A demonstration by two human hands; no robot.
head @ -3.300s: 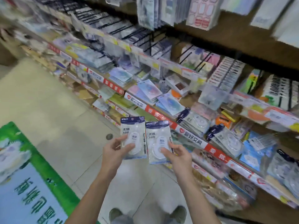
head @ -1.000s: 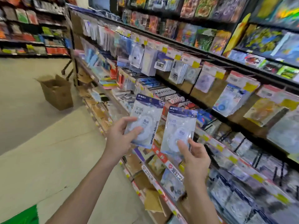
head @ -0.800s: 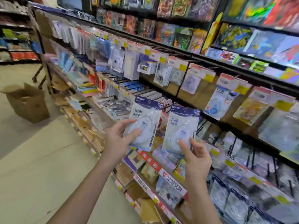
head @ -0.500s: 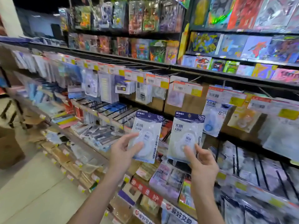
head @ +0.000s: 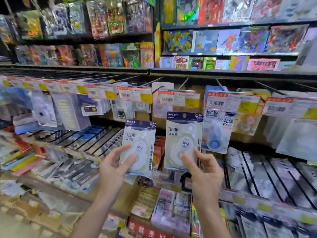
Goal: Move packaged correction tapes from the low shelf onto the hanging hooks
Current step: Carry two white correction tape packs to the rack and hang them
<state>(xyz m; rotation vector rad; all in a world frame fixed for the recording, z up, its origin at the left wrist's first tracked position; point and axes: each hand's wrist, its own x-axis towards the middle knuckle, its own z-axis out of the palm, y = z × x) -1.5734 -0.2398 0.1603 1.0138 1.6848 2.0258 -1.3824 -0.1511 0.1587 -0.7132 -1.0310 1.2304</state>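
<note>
Correction tape packs: left pack (head: 138, 148) and right pack (head: 183, 140), pinched by left hand (head: 113, 170) and right hand (head: 204, 172), now raised from the low shelf to the hooks (head: 183, 83); hanging pending.

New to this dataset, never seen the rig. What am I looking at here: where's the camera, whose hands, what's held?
There is no robot: a person wears one wide-angle camera on the head, looking forward and down at a shop's stationery shelves. The left hand holds one packaged correction tape and the right hand holds a second correction tape pack, each in a thumb-and-finger grip. Both are raised toward the hanging hooks with their price tags. A blue glue tape pack already hangs beside them.
</note>
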